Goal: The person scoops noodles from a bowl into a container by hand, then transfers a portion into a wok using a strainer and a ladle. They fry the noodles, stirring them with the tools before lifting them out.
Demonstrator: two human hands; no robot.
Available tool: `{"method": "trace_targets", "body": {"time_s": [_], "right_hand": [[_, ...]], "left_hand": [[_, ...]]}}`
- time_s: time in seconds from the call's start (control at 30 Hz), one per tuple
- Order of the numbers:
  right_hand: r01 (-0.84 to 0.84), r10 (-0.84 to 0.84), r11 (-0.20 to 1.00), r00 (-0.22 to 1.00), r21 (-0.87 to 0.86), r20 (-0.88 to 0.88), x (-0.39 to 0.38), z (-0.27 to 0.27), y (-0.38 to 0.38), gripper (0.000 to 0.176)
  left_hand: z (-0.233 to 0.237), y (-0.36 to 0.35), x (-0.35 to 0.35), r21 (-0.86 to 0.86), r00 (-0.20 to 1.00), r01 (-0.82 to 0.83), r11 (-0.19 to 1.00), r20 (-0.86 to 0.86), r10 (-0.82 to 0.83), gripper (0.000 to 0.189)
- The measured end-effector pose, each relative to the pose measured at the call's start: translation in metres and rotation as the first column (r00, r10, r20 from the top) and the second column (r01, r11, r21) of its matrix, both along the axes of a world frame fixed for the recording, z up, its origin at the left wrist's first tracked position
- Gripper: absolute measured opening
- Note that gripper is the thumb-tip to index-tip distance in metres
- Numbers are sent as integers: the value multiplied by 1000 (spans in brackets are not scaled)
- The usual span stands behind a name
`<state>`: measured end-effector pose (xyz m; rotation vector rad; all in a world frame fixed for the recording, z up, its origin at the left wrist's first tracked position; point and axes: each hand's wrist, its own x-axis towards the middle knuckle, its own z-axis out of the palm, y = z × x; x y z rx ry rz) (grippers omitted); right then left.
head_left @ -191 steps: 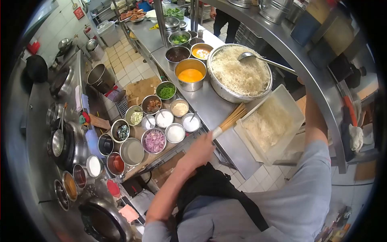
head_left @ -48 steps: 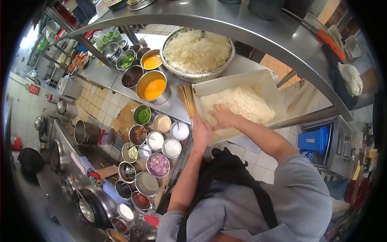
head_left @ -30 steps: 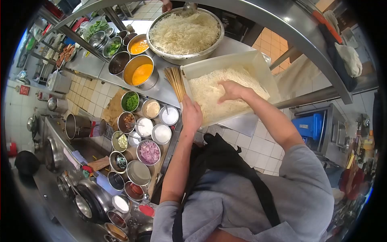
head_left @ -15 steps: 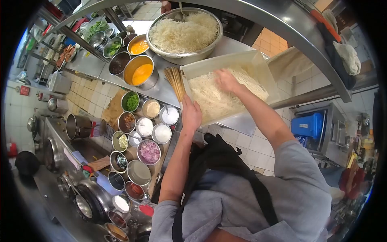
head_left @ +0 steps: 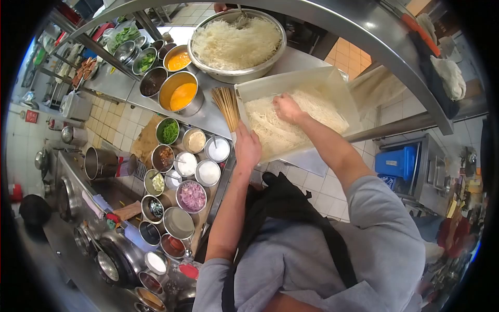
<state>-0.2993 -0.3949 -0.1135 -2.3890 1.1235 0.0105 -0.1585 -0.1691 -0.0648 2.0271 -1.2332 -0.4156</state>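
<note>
Compared with a second ago, the right hand (head_left: 287, 108) is reaching a little farther in and to the left, and its fingers, spread apart then, are now curling down into the vermicelli (head_left: 275, 131). Their tips are hiding among the strands, so whether they are gripping any cannot be told. This vermicelli is lying inside a translucent plastic tub (head_left: 312, 82), which is resting on the steel worktop (head_left: 299, 56). Left of the tub, the left hand (head_left: 248, 146) is holding a bamboo whisk (head_left: 225, 106), its fingers closing around the base while the splints are pointing away from the body. Just beyond the tub, a wide metal bowl (head_left: 244, 76) is holding a second heap of vermicelli, and a steel pot (head_left: 190, 107) of orange liquid is standing near the whisk.
</note>
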Motion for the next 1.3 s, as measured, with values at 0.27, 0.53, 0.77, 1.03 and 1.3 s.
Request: {"method": "trace_targets", "body": {"time_s": [0.27, 0.53, 0.77, 1.03, 1.3], "right_hand": [[-47, 146, 944, 947, 326, -286, -15, 81, 42, 98], [-9, 46, 979, 983, 204, -178, -11, 19, 17, 139], [-175, 185, 983, 937, 61, -297, 10, 32, 64, 103], [-120, 122, 993, 976, 20, -181, -10, 95, 24, 96], [39, -46, 997, 992, -61, -114, 10, 54, 36, 114]], "left_hand": [[2, 3, -1, -17, 999, -18, 1000, -31, 18, 62], [-1, 0, -2, -30, 998, 13, 999, -55, -14, 64], [1, 3, -2, -20, 999, 8, 1000, -49, -8, 63], [1, 2, -4, -83, 999, -21, 996, -37, 18, 61], [11, 1, -3, -36, 996, -26, 999, -89, 23, 62]]}}
